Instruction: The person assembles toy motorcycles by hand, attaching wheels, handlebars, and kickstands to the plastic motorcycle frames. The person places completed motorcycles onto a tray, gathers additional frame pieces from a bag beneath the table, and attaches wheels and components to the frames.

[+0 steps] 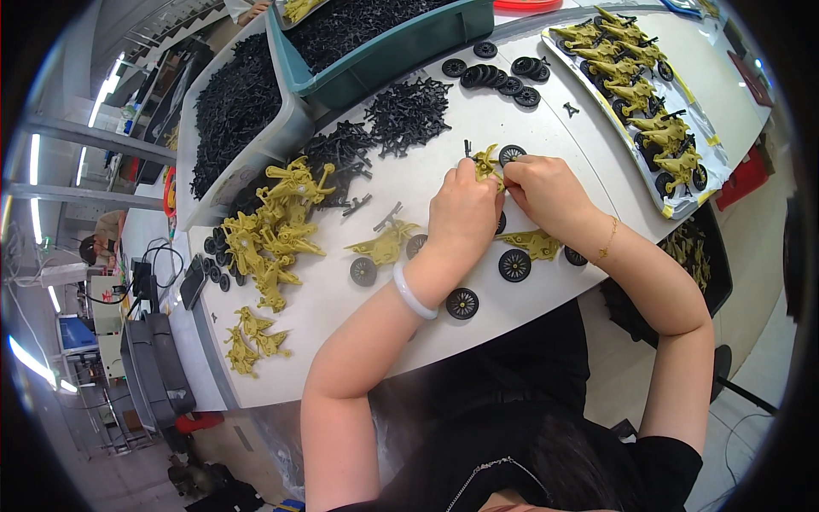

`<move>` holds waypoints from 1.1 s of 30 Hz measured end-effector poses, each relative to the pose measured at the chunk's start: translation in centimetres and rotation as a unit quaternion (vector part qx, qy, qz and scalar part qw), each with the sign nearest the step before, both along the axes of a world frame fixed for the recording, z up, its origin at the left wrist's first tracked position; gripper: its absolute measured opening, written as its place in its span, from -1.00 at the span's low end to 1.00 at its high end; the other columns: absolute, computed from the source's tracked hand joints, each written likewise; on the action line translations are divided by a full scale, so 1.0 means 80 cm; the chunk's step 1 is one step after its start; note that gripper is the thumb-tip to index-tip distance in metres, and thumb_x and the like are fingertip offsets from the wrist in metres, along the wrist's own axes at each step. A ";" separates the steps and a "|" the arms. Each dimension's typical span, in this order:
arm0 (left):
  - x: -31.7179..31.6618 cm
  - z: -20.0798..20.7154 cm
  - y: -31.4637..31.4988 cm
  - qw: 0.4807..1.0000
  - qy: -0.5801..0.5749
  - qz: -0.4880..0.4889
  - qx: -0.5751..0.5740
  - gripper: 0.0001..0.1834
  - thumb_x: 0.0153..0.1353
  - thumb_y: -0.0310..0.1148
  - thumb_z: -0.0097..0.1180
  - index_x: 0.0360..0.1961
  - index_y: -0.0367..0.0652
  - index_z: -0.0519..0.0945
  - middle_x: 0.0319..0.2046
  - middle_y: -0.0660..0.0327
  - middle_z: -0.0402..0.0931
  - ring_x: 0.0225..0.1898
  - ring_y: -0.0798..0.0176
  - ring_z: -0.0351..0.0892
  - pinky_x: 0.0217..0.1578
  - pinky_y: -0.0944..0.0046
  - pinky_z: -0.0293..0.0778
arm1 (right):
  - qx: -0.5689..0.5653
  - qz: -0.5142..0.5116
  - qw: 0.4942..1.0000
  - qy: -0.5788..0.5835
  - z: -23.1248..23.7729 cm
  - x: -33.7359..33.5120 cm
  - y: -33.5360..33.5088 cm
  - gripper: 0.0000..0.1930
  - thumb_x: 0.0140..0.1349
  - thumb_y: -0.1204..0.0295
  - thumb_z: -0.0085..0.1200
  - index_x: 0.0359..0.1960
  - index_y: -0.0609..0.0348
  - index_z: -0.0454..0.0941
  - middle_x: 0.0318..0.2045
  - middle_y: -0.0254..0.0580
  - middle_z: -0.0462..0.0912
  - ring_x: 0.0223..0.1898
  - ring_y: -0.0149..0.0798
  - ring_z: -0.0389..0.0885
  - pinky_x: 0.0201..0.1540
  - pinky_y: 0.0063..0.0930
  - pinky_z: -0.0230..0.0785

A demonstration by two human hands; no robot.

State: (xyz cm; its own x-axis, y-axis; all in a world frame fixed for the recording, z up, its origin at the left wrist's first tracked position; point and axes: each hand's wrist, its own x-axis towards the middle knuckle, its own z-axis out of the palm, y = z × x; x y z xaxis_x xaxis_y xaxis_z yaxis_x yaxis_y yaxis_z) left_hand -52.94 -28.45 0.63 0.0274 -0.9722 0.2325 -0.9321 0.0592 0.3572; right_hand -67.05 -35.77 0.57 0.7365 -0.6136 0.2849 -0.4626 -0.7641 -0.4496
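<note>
My left hand [463, 209] and my right hand [546, 198] meet over the white table, fingers pinched around a small yellow toy motorcycle [485, 160]. A black spoked wheel [513, 154] shows at my right fingertips, and a dark handlebar piece sticks up beside the left ones. My fingers hide most of the toy. Under and beside my wrists lie a second yellow motorcycle body [533, 245] with black wheels and a loose black wheel [462, 303]. Left of my left wrist sits another yellow body [384, 244], looking pale, with wheels by it.
Yellow bodies are heaped [277, 213] at the left. Behind stand a clear bin [294, 128] and a green bin [384, 55] of small black parts, with loose black parts [409, 115] and wheels [490, 77] before them. A tray [682, 200] of assembled motorcycles lies far right.
</note>
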 end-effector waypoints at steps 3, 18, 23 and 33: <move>0.001 -0.003 -0.002 1.000 -0.015 -0.002 -0.009 -0.87 0.04 -0.34 0.21 -0.47 -0.18 0.63 -0.41 0.04 0.42 -0.33 -0.04 0.49 -0.34 0.02 0.44 | -0.042 0.002 0.999 0.031 0.001 0.004 0.006 -0.94 -0.03 0.58 0.07 -0.46 0.22 0.53 -0.47 -0.10 0.59 -0.36 -0.06 0.61 -0.27 -0.25 0.46; 0.002 -0.011 -0.005 0.999 -0.021 0.006 -0.035 -0.88 0.00 -0.35 0.22 -0.50 -0.17 0.63 -0.45 0.06 0.42 -0.39 -0.01 0.50 -0.38 0.06 0.45 | 0.101 -0.037 0.993 0.039 0.009 0.011 -0.010 -0.95 -0.08 0.58 0.09 -0.55 0.22 0.60 -0.53 0.01 0.64 -0.39 0.02 0.64 -0.26 -0.22 0.50; 0.004 -0.011 -0.007 0.999 -0.020 0.001 -0.032 -0.88 -0.01 -0.36 0.23 -0.49 -0.18 0.64 -0.45 0.05 0.41 -0.39 0.00 0.49 -0.39 0.07 0.44 | 0.119 -0.045 0.990 0.064 0.013 0.017 -0.013 -0.96 -0.08 0.58 0.09 -0.55 0.25 0.58 -0.53 0.04 0.62 -0.39 0.03 0.63 -0.27 -0.20 0.50; 0.003 -0.015 -0.005 0.998 -0.011 0.004 -0.060 -0.89 0.02 -0.40 0.22 -0.44 -0.20 0.62 -0.44 0.06 0.39 -0.37 0.01 0.47 -0.40 0.08 0.42 | 0.009 -0.027 0.995 0.094 0.005 0.017 -0.004 -0.95 -0.03 0.58 0.04 -0.55 0.31 0.53 -0.49 0.07 0.61 -0.36 0.06 0.61 -0.26 -0.20 0.48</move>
